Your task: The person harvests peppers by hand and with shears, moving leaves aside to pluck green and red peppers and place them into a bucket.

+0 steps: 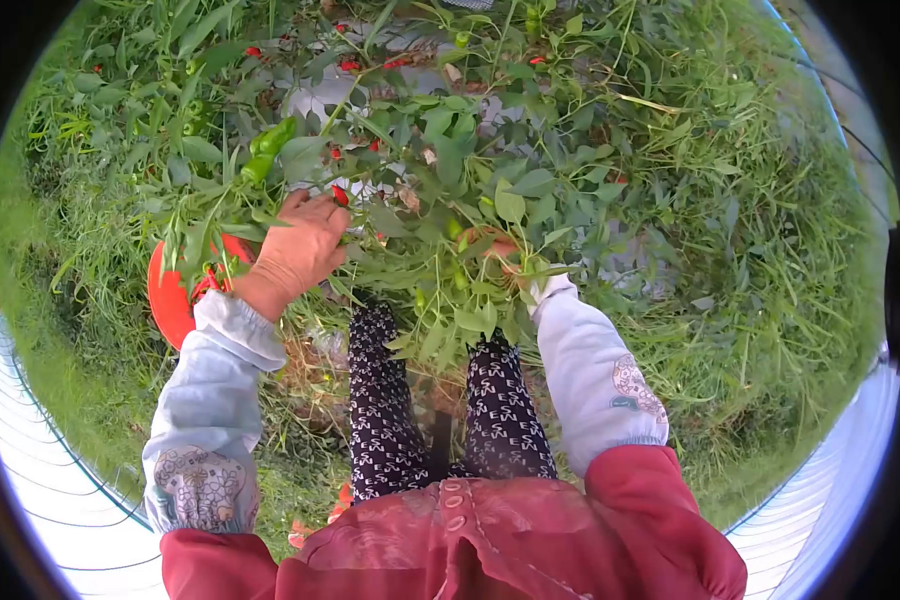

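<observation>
My left hand (305,240) is closed, its fingers bent, with a red pepper (340,195) showing at the fingertips. Large green peppers (262,160) hang among the leaves just above it. To the right, my right hand (492,246) reaches into a leafy pepper plant (450,290); its fingers look curled round the foliage, and leaves hide much of them. Small green peppers hang close by that hand. Beside my left wrist stands a red basin (170,305), partly covered by leaves, with red peppers (210,282) in it.
More red peppers (350,65) show among the plants ahead. Pale ground sheeting (410,85) lies between them. Tall grass (770,250) grows on both sides. White ribbed sheeting (60,470) curves along the outer edges. My legs in patterned trousers (385,410) stand close to the plant.
</observation>
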A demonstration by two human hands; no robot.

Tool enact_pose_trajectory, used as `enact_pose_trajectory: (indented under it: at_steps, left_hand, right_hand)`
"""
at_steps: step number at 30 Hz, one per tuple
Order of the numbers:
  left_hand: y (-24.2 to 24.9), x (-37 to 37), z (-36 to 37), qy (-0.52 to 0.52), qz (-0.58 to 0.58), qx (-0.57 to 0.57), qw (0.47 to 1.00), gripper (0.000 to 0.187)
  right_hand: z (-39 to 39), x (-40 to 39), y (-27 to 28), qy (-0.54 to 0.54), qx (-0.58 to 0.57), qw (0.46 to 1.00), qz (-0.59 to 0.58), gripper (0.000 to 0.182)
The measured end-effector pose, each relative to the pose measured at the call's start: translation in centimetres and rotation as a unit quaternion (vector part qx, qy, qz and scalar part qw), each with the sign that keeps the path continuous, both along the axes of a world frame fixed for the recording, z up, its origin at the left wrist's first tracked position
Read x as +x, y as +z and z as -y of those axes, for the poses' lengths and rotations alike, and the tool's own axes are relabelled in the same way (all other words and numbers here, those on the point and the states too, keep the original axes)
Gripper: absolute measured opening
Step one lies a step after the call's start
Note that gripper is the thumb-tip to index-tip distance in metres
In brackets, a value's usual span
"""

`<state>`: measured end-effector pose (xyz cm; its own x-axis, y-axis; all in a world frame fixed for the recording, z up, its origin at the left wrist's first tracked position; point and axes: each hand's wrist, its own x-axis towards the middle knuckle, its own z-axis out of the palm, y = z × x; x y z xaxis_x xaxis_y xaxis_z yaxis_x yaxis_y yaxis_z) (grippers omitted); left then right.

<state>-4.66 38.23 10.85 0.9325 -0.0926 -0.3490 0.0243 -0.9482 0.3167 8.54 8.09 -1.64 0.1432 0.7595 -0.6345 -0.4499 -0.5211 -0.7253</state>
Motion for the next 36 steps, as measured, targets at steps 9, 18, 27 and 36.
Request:
enact_pose_trajectory:
  at_steps: [9,18,27,36]
  left_hand:
    - [1.8,-1.2,5.1,-0.178,0.115,-0.096,0.973,0.017]
    - [-1.1,3.6,7.8,0.221,-0.165,-0.348,0.896,0.029]
    - [-5.8,0.7,7.8,0.181,-0.096,-0.25,0.946,0.035]
    - [-1.7,0.0,8.9,0.163,-0.2,-0.198,0.946,0.027]
  right_hand:
    - [-1.6,-2.6,2.6,-0.078,0.055,0.982,-0.164,0.034]
    - [-2.3,-4.7,2.3,-0.107,0.078,0.97,-0.206,0.03]
    - [-2.6,-5.1,0.4,-0.106,0.143,0.955,-0.237,0.024]
    - [-3.5,-4.3,3.6,-0.062,0.039,0.995,-0.063,0.023]
